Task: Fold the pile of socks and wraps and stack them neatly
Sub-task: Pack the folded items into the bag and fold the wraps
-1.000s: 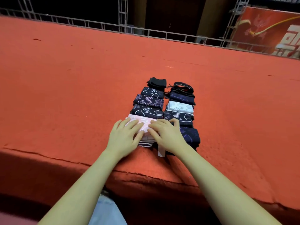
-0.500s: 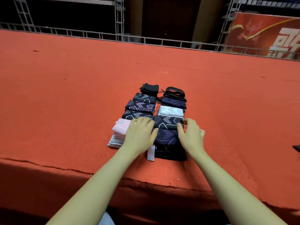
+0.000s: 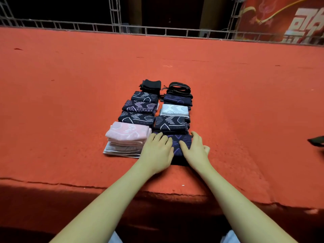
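Note:
Folded socks and wraps lie in two rows on the red carpeted surface (image 3: 70,102). The near left stack is pink and white (image 3: 127,137). Behind it sit dark patterned folds (image 3: 136,118) and a black one (image 3: 151,84). The right row holds a white fold (image 3: 174,110), dark patterned folds (image 3: 170,122) and coiled black straps (image 3: 178,88). My left hand (image 3: 157,151) and my right hand (image 3: 195,149) lie flat, side by side, on the nearest dark navy stack with purple pattern (image 3: 177,142), fingers straight.
The carpet's front edge (image 3: 157,191) drops off just below my wrists. A dark object (image 3: 316,141) pokes in at the right border. A metal truss rail (image 3: 157,31) and a red banner (image 3: 280,18) close off the far side.
Both hands left the pink stack and moved right onto the near dark navy stack. The right hand came in from the stack's right side to press on top.

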Tool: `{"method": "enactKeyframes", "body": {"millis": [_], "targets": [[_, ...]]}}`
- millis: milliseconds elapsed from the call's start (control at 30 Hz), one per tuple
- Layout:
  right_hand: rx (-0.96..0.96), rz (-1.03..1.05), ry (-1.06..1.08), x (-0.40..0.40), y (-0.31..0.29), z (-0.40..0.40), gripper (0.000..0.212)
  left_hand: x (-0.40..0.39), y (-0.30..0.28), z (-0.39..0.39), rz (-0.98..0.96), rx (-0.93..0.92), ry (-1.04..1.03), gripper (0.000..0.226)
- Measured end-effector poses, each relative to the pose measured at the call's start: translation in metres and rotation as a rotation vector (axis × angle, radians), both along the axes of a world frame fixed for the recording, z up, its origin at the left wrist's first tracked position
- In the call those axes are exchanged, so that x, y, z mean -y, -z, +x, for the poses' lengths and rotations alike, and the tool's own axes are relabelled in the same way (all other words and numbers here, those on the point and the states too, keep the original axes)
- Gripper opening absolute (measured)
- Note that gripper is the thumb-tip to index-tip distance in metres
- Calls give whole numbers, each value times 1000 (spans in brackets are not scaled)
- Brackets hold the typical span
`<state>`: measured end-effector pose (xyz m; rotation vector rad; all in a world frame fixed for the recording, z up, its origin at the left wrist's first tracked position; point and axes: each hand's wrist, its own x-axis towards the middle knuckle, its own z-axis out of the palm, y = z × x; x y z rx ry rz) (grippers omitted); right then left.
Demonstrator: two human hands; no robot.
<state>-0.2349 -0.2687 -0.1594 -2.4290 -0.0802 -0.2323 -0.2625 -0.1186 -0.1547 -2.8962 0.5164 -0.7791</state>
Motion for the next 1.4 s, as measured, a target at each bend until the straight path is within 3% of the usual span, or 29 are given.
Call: {"method": "enactKeyframes", "body": {"millis": [133,267,367,467,600,900,1067,1267,1400], "targets": [[33,51,-2,0,1,-9,61,6,10,-12,-79,-94,-64,49],[18,100,-6,-3,1,-15,52,7,11,-18,-158,-164,-85,52],[-56,-36,15,0,-3,-12,36,7,8,-19,-211,-196,-70,53],[-112,-178,17,4,-7,-9,39,6,9,-22,-227,-196,-64,55],[-125,-138,3,7,-3,-6,45,8,11,-22,-209,-165,-76,53],[51,156,-135,10,2,-14,59,9,17,-22,-196,-34,-49,49],[242,61,-33,38,-3,-20,63,27,5,-14,-286,21,42,45],[225,-129,57,84,-6,-20,71,78,-5,-9,-475,-254,-271,58],[107,-251,80,85,-8,-13,56,78,7,1,-368,-268,-362,58]]}}
